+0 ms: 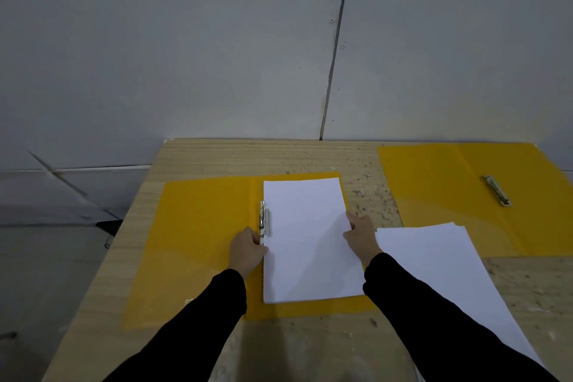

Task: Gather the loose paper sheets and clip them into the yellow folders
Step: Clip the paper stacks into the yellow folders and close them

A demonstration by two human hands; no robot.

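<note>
From my remote seat, the left grip (248, 250) is curled in on the near end of the metal clip (264, 222), fingertips pinching it right at the folder's spine. The right grip (359, 236) is clamped on the right edge of the paper stack (307, 245), thumb on top and the other fingers tucked under the sheets. That stack lies on the right half of the open yellow folder (201, 242), its left edge drawn up against the clip (whether the clip bears down on the paper, I cannot tell). Both black sleeves (434, 319) run in from the near edge.

Just right of the right grip, a second pile of loose sheets (440, 273) lies slanted on the bench (217, 155), its far corner overlapping the second yellow folder (440, 189). This one is spread open at the far right, with its own clip (496, 194) lying flat and bare. A grey wall (186, 40) stands behind the bench.
</note>
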